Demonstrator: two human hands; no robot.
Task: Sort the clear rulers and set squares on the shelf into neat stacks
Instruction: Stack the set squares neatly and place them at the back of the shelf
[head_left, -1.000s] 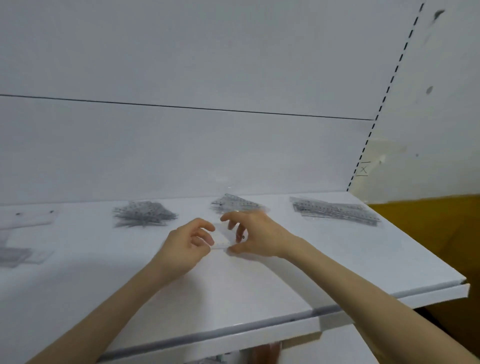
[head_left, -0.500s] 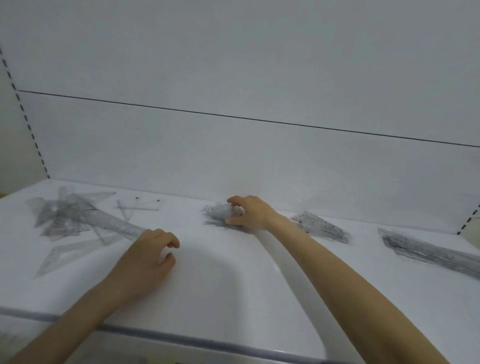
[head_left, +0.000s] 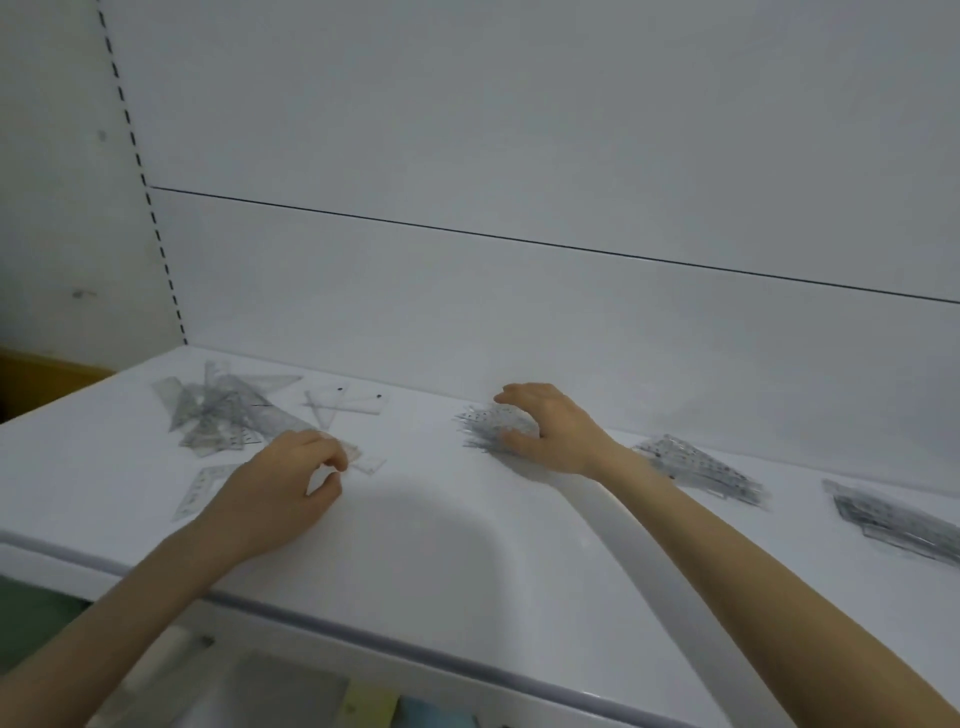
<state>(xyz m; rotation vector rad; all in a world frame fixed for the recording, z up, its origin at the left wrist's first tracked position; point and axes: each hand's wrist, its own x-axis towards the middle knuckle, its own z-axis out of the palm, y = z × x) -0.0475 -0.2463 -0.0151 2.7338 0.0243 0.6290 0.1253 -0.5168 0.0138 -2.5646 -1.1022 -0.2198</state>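
spanning most of the view, a pale back panel (head_left: 519, 156) rises behind the white shelf (head_left: 457, 561), which carries all the clear rulers and set squares. at the shelf's left end lies the loose heap (head_left: 218, 415), the widest cluster, its clear triangles and rulers crossing at all angles. at the right edge of the view sits a long stack (head_left: 893, 519) of rulers, partly cut off by the frame. to its left, apart from it, lies a triangular stack (head_left: 701, 467) of set squares, its near corner hidden by the right forearm. the right hand (head_left: 556, 431) sits close to the back panel on a smaller fanned stack (head_left: 491, 428), thumb at the near side and curved fingers over the far side, clasping it on the shelf. the left hand (head_left: 280, 493) lies on the shelf in front of the loose heap, fingers curled, forefinger and thumb close together at the end of a small ruler (head_left: 366, 461); whether it grips that ruler cannot be told. between the loose heap and the fanned stack, near the back panel, lie a few flat clear pieces (head_left: 348, 402) with dark holes. beside the left hand a lone set square (head_left: 200, 488) lies flat.
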